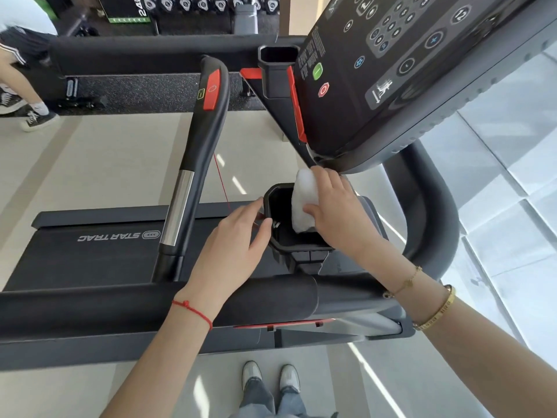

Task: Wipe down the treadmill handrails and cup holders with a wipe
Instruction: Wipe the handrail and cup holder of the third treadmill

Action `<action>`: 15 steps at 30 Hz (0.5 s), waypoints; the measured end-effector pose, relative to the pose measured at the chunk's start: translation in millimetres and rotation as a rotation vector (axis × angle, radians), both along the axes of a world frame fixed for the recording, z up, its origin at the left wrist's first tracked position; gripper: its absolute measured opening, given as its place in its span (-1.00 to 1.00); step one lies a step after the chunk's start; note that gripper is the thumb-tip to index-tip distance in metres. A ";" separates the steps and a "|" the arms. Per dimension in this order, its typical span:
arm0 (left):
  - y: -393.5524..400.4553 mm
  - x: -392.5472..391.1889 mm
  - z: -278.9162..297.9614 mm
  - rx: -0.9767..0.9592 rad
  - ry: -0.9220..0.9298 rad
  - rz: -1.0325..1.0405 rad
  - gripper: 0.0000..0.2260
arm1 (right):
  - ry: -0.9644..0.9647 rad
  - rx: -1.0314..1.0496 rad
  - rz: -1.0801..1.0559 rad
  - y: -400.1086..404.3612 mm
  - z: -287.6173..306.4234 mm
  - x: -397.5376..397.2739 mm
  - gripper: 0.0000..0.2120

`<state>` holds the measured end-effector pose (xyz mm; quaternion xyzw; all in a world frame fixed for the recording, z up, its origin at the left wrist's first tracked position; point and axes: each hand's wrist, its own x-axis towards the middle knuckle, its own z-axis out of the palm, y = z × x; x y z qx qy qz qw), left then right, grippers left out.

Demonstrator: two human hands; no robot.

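A black cup holder [283,242] sits at the near side of the treadmill console. My right hand [337,206] is shut on a folded white wipe [304,203] and presses it down against the holder's right inner wall. My left hand [238,239] rests on the holder's left rim, thumb at the edge, fingers apart and holding nothing. A thick black handrail [150,309] runs across the view under both forearms. A second black handrail [205,140] with a silver grip and a red stop panel stands to the left. Another cup holder [278,67] is on the far side.
The tilted console [407,70] with its keypad overhangs the holder at upper right. The treadmill belt [90,257] lies at lower left. A red cord [221,182] hangs by the left rail. Another person's legs and shoes [27,107] are at far left, near a dumbbell rack [196,4].
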<state>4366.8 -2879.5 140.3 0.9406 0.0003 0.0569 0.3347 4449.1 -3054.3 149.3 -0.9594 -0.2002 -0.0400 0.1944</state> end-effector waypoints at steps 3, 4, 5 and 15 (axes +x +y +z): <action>0.2 0.7 -0.7 0.003 -0.006 0.001 -0.59 | 0.043 0.072 -0.066 -3.7 0.2 -11.6 -0.39; 0.1 1.0 -0.9 0.002 -0.009 0.000 -0.59 | 0.077 0.131 -0.114 -7.7 -0.3 -18.8 -0.40; 0.2 1.2 -1.1 0.001 -0.010 -0.001 -0.59 | 0.118 0.204 -0.166 -11.9 -0.3 -27.1 -0.43; -1.4 0.4 0.1 0.035 -0.009 -0.014 -0.57 | 0.354 0.276 -0.263 -10.2 5.2 -11.1 -0.49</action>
